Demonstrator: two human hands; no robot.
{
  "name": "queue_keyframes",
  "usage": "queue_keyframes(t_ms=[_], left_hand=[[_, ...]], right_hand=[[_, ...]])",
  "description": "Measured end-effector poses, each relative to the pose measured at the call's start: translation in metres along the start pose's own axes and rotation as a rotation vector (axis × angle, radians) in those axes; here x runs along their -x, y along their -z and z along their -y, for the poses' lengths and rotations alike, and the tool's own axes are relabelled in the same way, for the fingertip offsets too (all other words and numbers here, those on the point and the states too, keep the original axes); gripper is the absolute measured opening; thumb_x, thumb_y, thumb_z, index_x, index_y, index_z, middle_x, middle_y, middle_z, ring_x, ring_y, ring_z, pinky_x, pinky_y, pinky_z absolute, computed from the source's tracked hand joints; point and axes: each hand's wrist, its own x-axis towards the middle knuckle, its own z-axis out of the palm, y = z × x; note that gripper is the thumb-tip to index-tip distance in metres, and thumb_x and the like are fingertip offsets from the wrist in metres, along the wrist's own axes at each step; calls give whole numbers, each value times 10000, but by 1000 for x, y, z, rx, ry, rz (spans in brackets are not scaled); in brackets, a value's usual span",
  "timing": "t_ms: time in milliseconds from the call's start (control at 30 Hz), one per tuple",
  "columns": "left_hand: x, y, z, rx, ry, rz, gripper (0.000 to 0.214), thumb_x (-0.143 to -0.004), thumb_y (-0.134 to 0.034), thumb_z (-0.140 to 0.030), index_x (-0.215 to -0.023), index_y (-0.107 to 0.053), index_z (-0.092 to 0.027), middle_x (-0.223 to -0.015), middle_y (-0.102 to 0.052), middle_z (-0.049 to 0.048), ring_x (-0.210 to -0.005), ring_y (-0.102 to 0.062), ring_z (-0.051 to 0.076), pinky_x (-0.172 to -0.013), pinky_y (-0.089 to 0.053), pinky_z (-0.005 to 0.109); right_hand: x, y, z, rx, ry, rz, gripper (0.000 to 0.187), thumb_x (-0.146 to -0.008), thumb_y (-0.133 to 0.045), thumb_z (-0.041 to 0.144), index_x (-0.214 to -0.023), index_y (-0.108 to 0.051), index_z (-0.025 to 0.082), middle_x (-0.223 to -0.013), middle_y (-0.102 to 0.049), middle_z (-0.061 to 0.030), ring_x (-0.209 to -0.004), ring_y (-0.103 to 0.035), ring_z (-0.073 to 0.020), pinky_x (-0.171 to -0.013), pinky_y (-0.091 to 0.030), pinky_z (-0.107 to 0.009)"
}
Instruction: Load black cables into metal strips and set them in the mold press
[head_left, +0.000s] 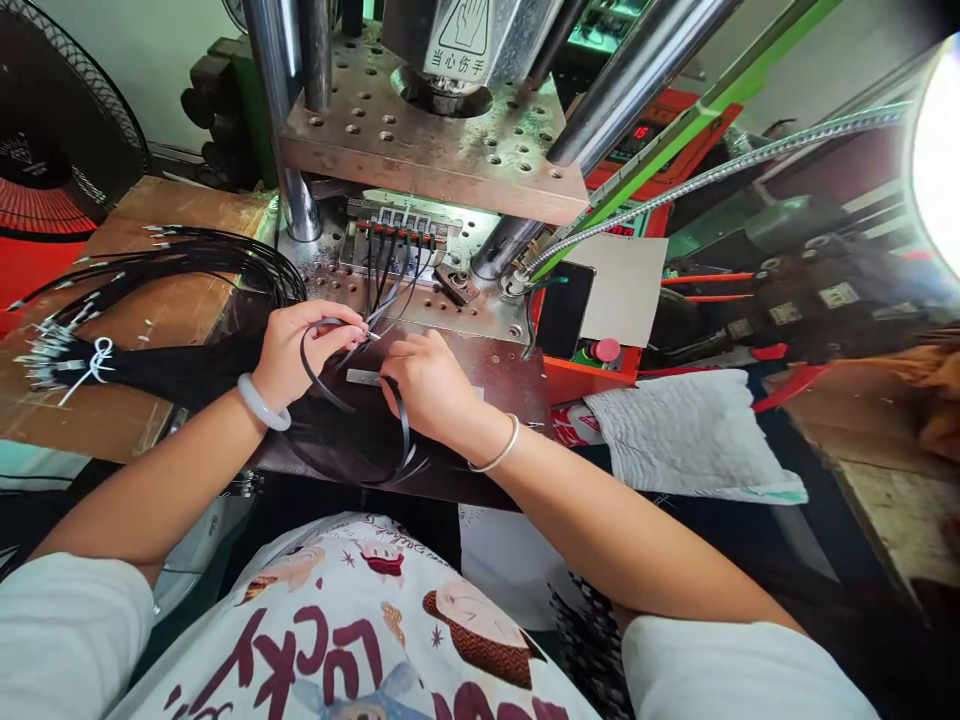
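My left hand (300,350) pinches a thin black cable (306,362) close to its end, and a small light-coloured tip shows beyond the fingers. Just right of it, my right hand (433,380) is closed round a black cable (406,425) that loops down towards the table edge. Whether both hands hold the same cable I cannot tell. Beyond the hands, a metal mould (401,225) sits on the press bed, with several black cables (386,265) running out of it towards me. Under my hands a small metal strip (363,377) lies partly covered.
The press's thick plate (435,165) hangs above the mould between steel columns. At left, a tied cable bundle (165,365) and loose cables (225,245) rest on a cardboard-covered surface (135,420). To the right are a phone (566,310), a pink button (606,350) and a cloth (682,435).
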Motion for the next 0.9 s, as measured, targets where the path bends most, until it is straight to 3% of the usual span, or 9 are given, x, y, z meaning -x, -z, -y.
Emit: queue_keyframes(t_ms=[167,367,567,700,800,900], left_hand=[[1,1,-8,-197,-143,19,87,-762,-715,-247,-800,-745,-175,-805,-746,37,-712,-684,148,-686,-552,241],[-5,-1,-7,-288,-150,80,133,-773,-674,-259,-815,-727,-145,-811,-734,48,-742,-678,165,-723,-537,259],[-8,-5,7,-391,-133,176,125,-775,-631,-243,-814,-683,-136,-783,-707,45,-700,-657,155,-664,-514,241],[-7,-3,10,-421,-151,227,123,-795,-606,-236,-817,-679,-140,-783,-707,46,-676,-650,149,-655,-511,236],[-7,0,11,-372,-149,210,127,-788,-625,-246,-840,-679,-143,-802,-712,47,-700,-663,159,-678,-525,248],[-4,-1,4,-396,-218,161,110,-793,-643,-238,-847,-688,-153,-772,-707,36,-688,-657,155,-676,-515,253]], right_hand=[[-1,-8,1,-7,35,12,171,-828,-526,134,-779,-688,112,-827,-646,-108,-841,-518,-223,-749,-298,-344],[-6,-2,-17,-246,-128,-107,167,-853,-541,140,-867,-706,125,-900,-672,-92,-849,-575,-198,-756,-378,-286],[-10,-2,-9,-150,-164,13,177,-832,-534,95,-872,-701,135,-909,-699,-87,-803,-616,-187,-708,-388,-266],[-8,-3,4,-18,-101,61,224,-846,-480,81,-946,-677,113,-962,-682,-119,-858,-626,-208,-718,-404,-274],[-8,1,1,-56,-95,94,208,-836,-477,71,-912,-666,113,-951,-675,-118,-855,-620,-207,-728,-414,-274],[-6,8,-9,-177,-169,-56,207,-784,-535,58,-954,-641,112,-961,-661,-105,-863,-595,-189,-743,-416,-257]])
